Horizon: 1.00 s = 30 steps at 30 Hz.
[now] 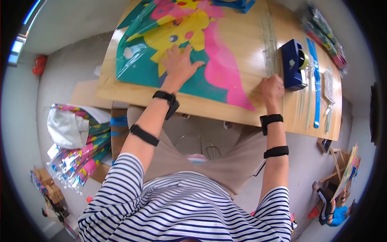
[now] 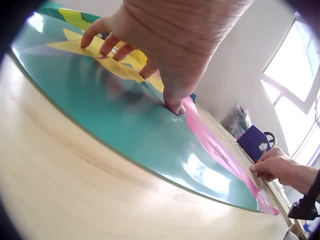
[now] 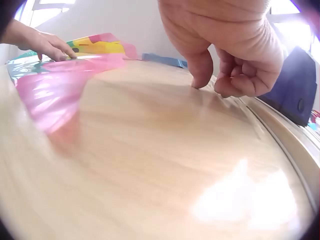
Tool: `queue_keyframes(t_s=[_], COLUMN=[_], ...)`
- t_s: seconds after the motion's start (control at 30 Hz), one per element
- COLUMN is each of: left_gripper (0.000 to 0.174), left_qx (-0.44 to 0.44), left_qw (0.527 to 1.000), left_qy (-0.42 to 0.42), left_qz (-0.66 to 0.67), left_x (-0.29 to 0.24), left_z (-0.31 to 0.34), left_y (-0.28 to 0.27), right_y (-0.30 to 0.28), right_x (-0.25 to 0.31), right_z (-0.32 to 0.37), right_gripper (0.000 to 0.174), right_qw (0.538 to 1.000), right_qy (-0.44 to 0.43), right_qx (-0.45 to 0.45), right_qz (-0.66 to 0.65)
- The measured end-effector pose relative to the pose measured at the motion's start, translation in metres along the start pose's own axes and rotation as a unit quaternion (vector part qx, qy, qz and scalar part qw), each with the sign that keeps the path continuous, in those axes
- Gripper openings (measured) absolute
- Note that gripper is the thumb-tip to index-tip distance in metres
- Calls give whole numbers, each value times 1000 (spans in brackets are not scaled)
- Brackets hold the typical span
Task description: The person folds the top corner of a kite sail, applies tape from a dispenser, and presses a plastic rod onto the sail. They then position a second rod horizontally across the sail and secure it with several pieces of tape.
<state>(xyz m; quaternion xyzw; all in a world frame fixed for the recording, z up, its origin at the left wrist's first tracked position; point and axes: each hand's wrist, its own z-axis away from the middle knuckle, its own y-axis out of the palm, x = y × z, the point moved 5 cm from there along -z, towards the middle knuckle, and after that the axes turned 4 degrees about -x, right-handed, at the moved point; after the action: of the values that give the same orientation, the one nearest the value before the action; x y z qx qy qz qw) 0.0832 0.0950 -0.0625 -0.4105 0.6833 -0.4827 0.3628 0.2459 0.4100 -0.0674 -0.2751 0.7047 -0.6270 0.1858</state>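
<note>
Work at a wooden table, seen from above and from each wrist.

**Left hand** – laid palm-down on a glossy printed plastic sheet, fingers spread and nearly straight. In the left wrist view the fingertips and thumb press on the film; nothing is gripped.

**Right hand** – on the bare wood just beside the sheet's pink corner and up against the near end of a dark blue tape dispenser. In the right wrist view the thumb tip touches the table and the fingers are curled in toward the palm, with nothing seen in their hold.

**Sheet** – lies flat on the left half of the table, its near edge running close to the table's front edge. It has a teal ground, a yellow cartoon figure under the left hand and a pink band sweeping toward the right hand. The pink corner lifts slightly off the wood.

**Surroundings** – a bundle of thin pale rods lies just left of the dispenser and a long blue strip to its right. Colourful packets lie at the far right corner. On the floor to the left sits a heap of wrapped printed sheets.
</note>
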Motion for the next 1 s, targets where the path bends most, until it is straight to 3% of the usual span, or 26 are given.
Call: queue_keyframes(t_s=[0.1, 0.23, 0.33, 0.5, 0.63, 0.77, 1.0], left_gripper=[78, 73, 69, 72, 74, 70, 43], left_qx=[-19, 33, -12, 21, 4, 3, -136], left_qw=[1000, 998, 1000, 997, 992, 989, 985], left_qy=[-19, -38, 23, -64, -128, -140, -40], left_qz=[-6, 32, -5, 35, 12, 40, 96], left_x=[-2, 6, 33, 68, 58, 51, 61], left_z=[-1, 4, 15, 55, 62, 54, 80], left_y=[5, 2, -7, -27, -16, -16, -37], right_y=[0, 9, 15, 17, 3, -26, -46], right_x=[-1, -3, -3, -7, -6, -1, 41], right_z=[3, -2, -9, -10, -3, 34, 109], right_gripper=[23, 20, 21, 22, 19, 7, 18], right_qw=[1000, 999, 997, 997, 985, 965, 895], right_qy=[-1, -32, -69, -67, -90, -108, -421], right_qx=[14, 3, 20, 26, 30, 27, -33], right_qz=[-6, -9, 4, -33, -145, -239, -144])
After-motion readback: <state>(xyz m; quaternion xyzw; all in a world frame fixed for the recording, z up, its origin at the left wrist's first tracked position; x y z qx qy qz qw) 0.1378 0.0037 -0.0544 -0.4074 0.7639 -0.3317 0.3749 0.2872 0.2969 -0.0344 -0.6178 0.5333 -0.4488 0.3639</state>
